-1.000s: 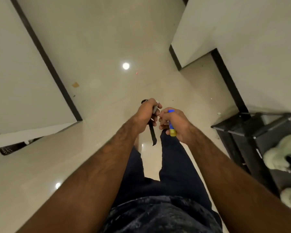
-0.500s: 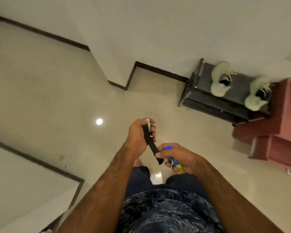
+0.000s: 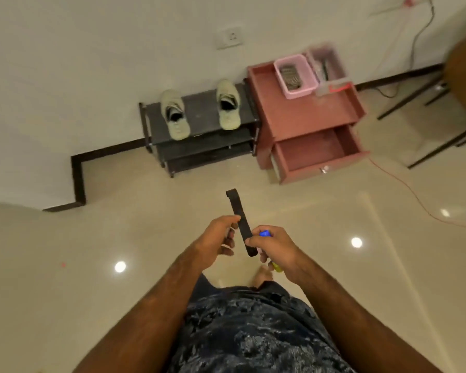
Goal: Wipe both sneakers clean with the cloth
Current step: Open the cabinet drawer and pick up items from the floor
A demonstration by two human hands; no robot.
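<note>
Two pale green sneakers stand apart on top of a low black shoe rack against the far wall, one on the left and one on the right. In front of my waist, well short of the rack, my left hand has its fingers curled against the middle of a stiff black strap. My right hand pinches the strap's lower part and also grips a small blue and yellow tube. I see no cloth.
A pink cabinet adjoins the rack's right side, its drawer pulled open. Pink baskets sit on top. An orange cable crosses the glossy floor at right, near dark furniture legs. A wall corner juts out at left.
My view has swung round so the rack and sneakers sit straight ahead. The strap now points up and away instead of hanging down, and my right hand has taken hold of its lower part.
</note>
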